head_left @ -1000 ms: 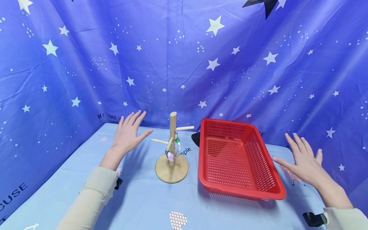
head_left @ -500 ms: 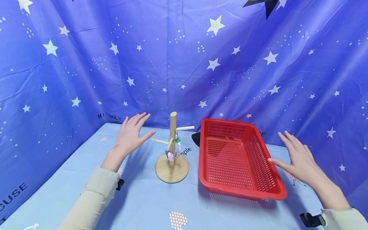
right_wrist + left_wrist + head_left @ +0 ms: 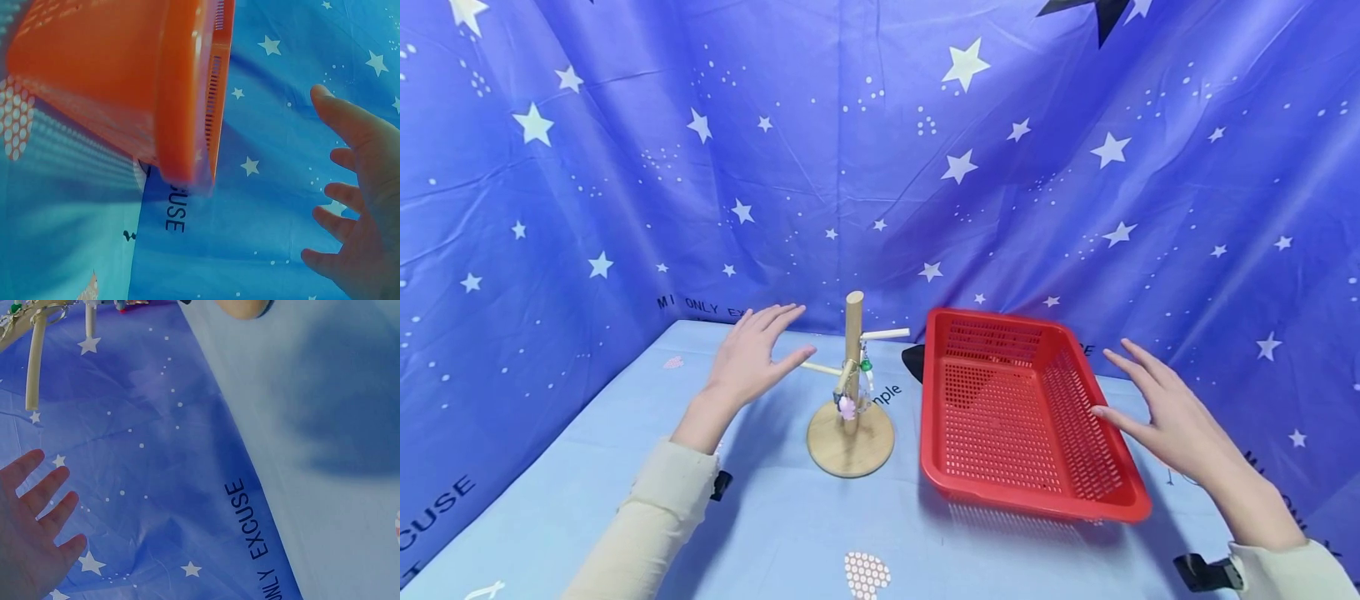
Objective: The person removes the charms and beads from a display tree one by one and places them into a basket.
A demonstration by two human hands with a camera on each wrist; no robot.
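My left hand, fingers extended and thumb apart, hovers left of a wooden peg stand, its thumb near the stand's left peg. Small trinkets hang on the stand's pegs, among them a pink charm and a green bead. In the left wrist view one bare peg points down toward my left fingers. My right hand is spread beside a red perforated plastic basket, its thumb overlapping the right rim in the head view. Both hands hold nothing.
A light blue cloth with printed hearts and lettering covers the table. Behind it hangs a blue curtain with white stars. Black wrist-camera mounts sit at the cuffs. The basket stands to the right of the peg stand.
My left hand has shifted right and slightly down, closer to the stand. My right hand has moved left toward the basket's rim. Stand and basket stay in place.
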